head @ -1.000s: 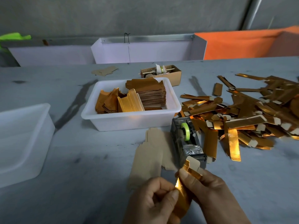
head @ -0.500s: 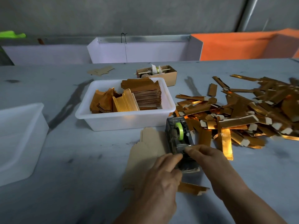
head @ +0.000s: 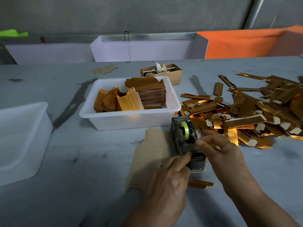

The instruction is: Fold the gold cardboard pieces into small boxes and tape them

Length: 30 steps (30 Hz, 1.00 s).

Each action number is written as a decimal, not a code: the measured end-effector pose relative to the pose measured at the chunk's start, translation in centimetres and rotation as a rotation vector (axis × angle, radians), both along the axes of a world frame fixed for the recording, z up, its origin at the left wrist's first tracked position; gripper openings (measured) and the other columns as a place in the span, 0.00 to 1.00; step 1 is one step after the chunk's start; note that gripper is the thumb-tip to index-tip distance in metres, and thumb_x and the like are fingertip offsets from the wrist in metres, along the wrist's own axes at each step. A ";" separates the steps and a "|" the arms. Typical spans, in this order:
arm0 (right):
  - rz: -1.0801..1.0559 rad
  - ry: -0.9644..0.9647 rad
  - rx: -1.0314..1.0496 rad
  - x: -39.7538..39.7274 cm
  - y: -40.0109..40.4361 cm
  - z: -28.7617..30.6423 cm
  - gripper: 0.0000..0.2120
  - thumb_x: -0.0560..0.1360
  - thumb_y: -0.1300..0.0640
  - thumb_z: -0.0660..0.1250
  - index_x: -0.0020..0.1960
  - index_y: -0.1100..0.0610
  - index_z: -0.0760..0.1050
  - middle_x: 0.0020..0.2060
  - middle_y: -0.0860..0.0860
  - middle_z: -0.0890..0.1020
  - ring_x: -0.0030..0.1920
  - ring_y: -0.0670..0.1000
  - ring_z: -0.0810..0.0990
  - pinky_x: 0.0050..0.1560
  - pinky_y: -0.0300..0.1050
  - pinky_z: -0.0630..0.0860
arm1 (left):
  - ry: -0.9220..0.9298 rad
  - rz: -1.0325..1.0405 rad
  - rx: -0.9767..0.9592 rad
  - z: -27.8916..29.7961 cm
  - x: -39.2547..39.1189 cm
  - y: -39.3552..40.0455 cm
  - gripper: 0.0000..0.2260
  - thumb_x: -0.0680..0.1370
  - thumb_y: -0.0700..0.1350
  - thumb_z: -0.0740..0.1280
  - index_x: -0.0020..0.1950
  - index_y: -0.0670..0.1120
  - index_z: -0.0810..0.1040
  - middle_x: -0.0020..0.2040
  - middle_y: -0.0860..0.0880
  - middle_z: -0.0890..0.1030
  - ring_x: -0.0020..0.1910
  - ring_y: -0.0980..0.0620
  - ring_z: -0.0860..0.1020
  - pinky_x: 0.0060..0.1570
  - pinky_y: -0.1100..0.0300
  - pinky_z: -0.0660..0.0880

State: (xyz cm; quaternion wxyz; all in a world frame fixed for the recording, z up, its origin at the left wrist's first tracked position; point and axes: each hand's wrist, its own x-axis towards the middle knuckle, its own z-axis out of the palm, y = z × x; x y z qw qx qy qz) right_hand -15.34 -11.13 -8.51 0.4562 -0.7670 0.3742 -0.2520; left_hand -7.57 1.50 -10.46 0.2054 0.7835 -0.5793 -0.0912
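Folded gold piece point(head: 200, 183) lies flat.

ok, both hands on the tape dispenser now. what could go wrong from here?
1. The right hand fingers work beside the tape dispenser cutter end, so a nick seems possible.
2. The folded gold piece lies unheld on the table and may spring open.
3. The left hand touches only the dispenser's near end, so it could slide.
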 end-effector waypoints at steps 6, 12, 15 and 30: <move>-0.020 0.135 0.002 -1.5 0.7 -1.4 0.09 0.74 0.56 0.68 0.35 0.52 0.78 0.60 0.48 0.75 0.61 0.51 0.71 0.57 0.47 0.68 | -0.026 0.004 0.002 -0.2 -0.1 -0.2 0.11 0.77 0.35 0.57 0.56 0.45 0.73 0.77 0.59 0.50 0.74 0.59 0.50 0.67 0.58 0.65; -0.031 0.191 -0.093 -1.3 1.7 -2.1 0.09 0.74 0.54 0.67 0.35 0.48 0.75 0.63 0.43 0.70 0.66 0.49 0.66 0.55 0.41 0.65 | -0.046 -0.051 0.008 -0.4 -0.5 -0.5 0.12 0.79 0.36 0.57 0.60 0.44 0.73 0.78 0.58 0.43 0.74 0.58 0.49 0.68 0.59 0.64; -0.043 0.148 -0.058 -1.1 1.7 -2.7 0.09 0.74 0.54 0.68 0.35 0.49 0.77 0.61 0.42 0.70 0.65 0.48 0.68 0.56 0.44 0.69 | -0.056 -0.043 0.025 0.4 -0.6 -0.6 0.12 0.77 0.34 0.59 0.59 0.43 0.74 0.78 0.58 0.47 0.74 0.57 0.51 0.64 0.58 0.68; -0.164 -0.016 -0.005 -3.3 0.7 -1.7 0.05 0.75 0.54 0.63 0.40 0.51 0.74 0.50 0.47 0.76 0.47 0.46 0.75 0.43 0.38 0.70 | 0.123 0.227 -0.133 0.9 -1.1 -0.2 0.05 0.80 0.43 0.60 0.52 0.49 0.75 0.69 0.61 0.65 0.61 0.63 0.68 0.57 0.69 0.66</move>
